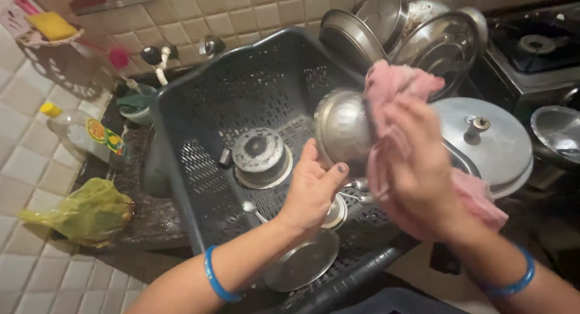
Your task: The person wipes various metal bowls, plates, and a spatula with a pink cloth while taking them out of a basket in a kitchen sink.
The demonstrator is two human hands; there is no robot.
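In the head view, the left hand [314, 190] grips a steel bowl [341, 129] from below, holding it above the dark plastic basket [199, 102]. The right hand [417, 169] is closed on a pink cloth [393, 84] pressed against the bowl's side. In the basket lie a small pot [260, 154] and a steel plate [302, 262]. Right of the basket rests a metal lid [489, 139]; left of it stands an oil bottle [84, 132].

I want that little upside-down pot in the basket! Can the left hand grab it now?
Probably not right away. The left hand is busy holding the steel bowl that the right hand wipes with a pink cloth. The upturned pot lies uncovered in the basket, close by.
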